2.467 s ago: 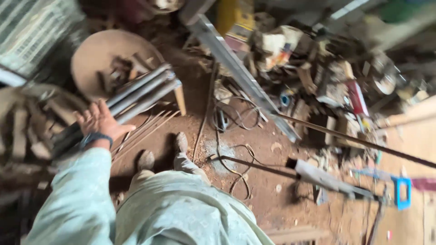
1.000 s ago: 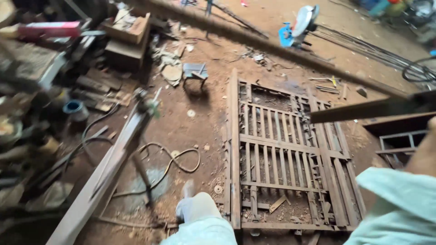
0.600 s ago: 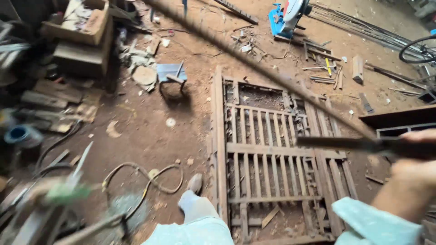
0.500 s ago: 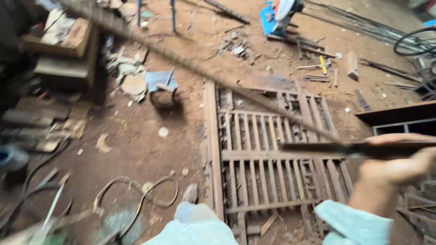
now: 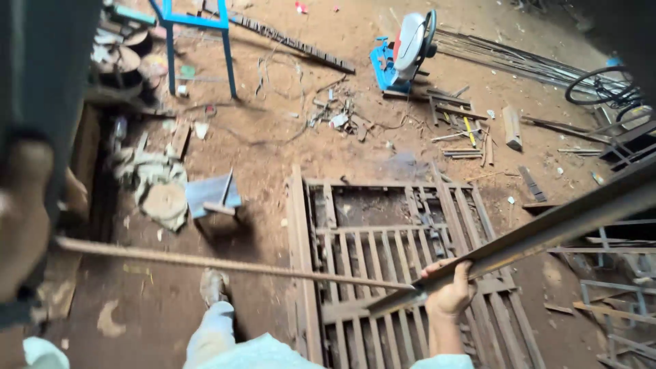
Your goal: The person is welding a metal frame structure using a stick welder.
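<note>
**Right hand grips a long steel bar above a rusty gate frame**

The right hand [image 5: 447, 292] is closed around a long steel bar [image 5: 547, 229], fingers curled over its top edge and thumb beneath. From the hand the bar runs up and away to the right, leaving the view at the right edge; a short stretch of it pokes out to the left of the fist and ends just past it. A thin ribbed rod [image 5: 225, 261] reaches from that near end far out to the left, almost level, crossing above the person's shoe [image 5: 213, 285] and pale trouser leg.

The left hand [image 5: 24, 219] is a large blur at the left edge, very close to the camera; whether it is open or closed around anything cannot be told.

Directly below the right hand lies a rusty gate frame [image 5: 383, 253] flat on the dirt floor, its bars running away from the person. Beyond the hand, well apart, a blue chop saw [image 5: 404, 51] stands on the ground, with loose metal offcuts [image 5: 471, 126] between it and the frame. Far to the left of the hand are a small grey metal stool [image 5: 213, 197], a heap of cloth [image 5: 154, 184] and the legs of a blue stand [image 5: 198, 34].
</note>
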